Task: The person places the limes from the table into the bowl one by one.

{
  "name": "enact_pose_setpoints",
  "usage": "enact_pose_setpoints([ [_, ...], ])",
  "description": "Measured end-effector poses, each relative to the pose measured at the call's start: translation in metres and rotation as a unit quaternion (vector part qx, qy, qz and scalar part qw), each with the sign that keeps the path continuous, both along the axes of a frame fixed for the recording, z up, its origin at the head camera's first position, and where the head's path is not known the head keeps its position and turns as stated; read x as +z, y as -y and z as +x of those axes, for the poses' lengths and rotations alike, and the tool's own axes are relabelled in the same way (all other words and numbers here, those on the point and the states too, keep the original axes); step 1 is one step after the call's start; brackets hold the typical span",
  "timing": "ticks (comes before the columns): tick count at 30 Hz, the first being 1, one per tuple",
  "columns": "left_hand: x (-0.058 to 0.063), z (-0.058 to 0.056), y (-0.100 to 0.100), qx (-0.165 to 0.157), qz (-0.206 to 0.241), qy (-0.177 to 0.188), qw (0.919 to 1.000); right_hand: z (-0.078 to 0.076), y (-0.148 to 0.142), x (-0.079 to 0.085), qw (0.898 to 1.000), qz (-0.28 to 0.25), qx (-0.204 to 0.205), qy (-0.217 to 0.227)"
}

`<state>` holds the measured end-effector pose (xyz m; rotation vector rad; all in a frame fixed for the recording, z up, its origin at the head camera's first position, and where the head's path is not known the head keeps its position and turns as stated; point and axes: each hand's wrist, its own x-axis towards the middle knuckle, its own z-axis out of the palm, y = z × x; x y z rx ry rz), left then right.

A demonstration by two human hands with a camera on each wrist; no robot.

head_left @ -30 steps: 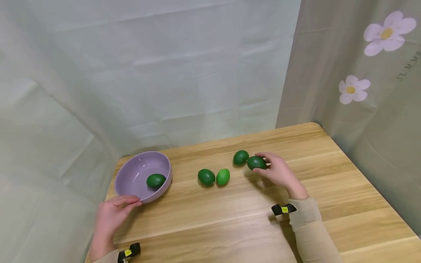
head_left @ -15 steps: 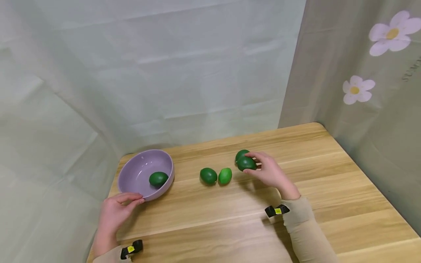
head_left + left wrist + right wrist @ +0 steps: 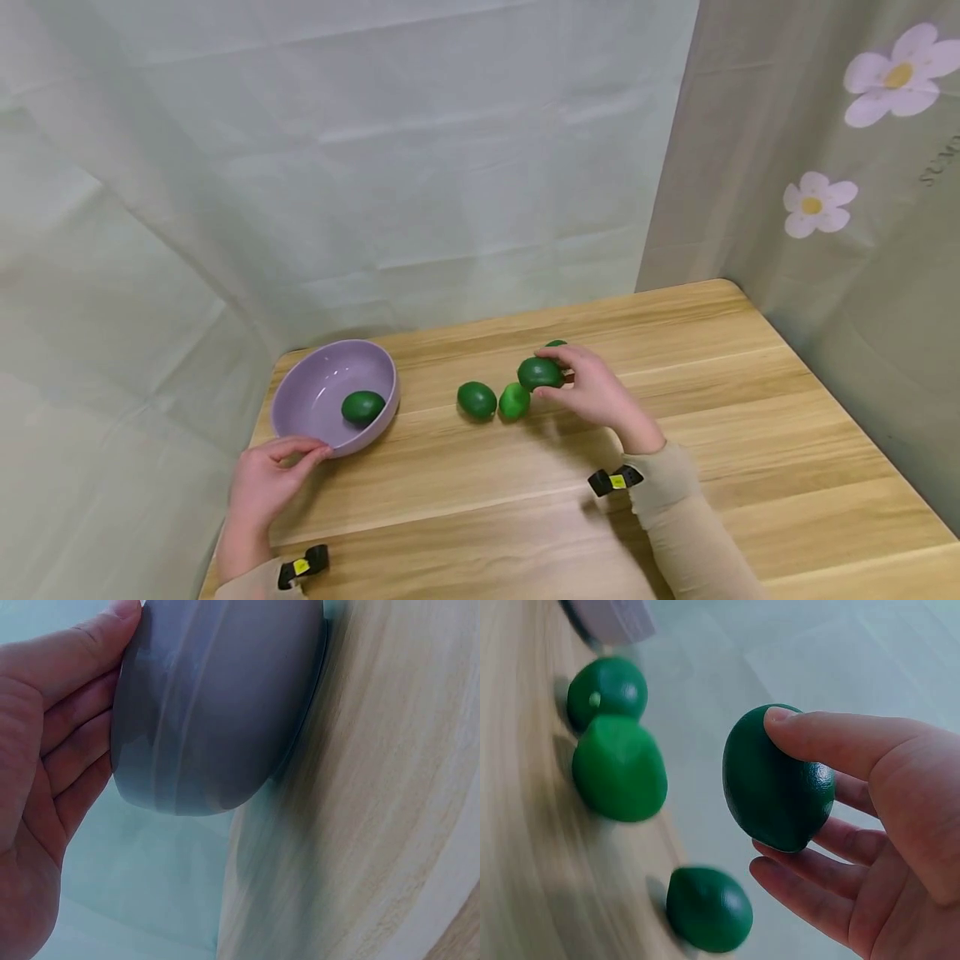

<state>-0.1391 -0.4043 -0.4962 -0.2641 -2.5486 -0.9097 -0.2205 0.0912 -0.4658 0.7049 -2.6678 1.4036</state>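
Observation:
My right hand [image 3: 596,395] grips a dark green lime [image 3: 772,780] between thumb and fingers, held up off the table in the right wrist view. Behind it, another dark green lime [image 3: 709,909] is mostly covered by the hand in the head view. Left of the held fruit, a bright green lime [image 3: 514,402] sits beside a dark green lime [image 3: 477,401] on the wood. My left hand [image 3: 270,483] pinches the near rim of a lilac bowl [image 3: 307,392], thumb and fingers at its edge. Inside the bowl lies one dark green lime [image 3: 363,408].
The wood-grain table [image 3: 465,517] has its back edge against a pale hanging cloth [image 3: 450,167]. On the right hangs a beige curtain [image 3: 750,125] with printed flowers. Black wrist cameras [image 3: 615,481] are strapped on both wrists.
My right hand has carried the dark green lime leftward, passing in front of the back lime and now close to the bright green one. The left hand stays on the bowl's rim.

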Motion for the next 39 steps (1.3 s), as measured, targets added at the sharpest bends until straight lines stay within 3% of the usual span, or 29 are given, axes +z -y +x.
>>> enact_pose_setpoints([
  [6, 0.000, 0.001, -0.001, 0.004, 0.002, 0.005, 1.0000, -0.002, 0.029, 0.009, 0.999, -0.008, 0.042, -0.010],
  [15, -0.002, 0.000, -0.001, -0.008, 0.008, -0.006, 0.9999, -0.015, 0.080, 0.008, 0.995, -0.005, 0.101, 0.024],
  [23, -0.005, 0.000, 0.000, -0.016, 0.010, -0.023, 0.9996, -0.027, 0.120, -0.003, 0.994, -0.008, 0.106, 0.023],
  [31, -0.003, 0.002, 0.000, -0.007, -0.002, -0.025, 0.9997, -0.031, 0.155, 0.010, 0.993, 0.034, 0.111, 0.011],
  [39, -0.003, 0.001, 0.000, -0.003, -0.009, -0.020, 0.9998, -0.039, 0.179, 0.009, 0.990, 0.047, 0.129, -0.032],
])
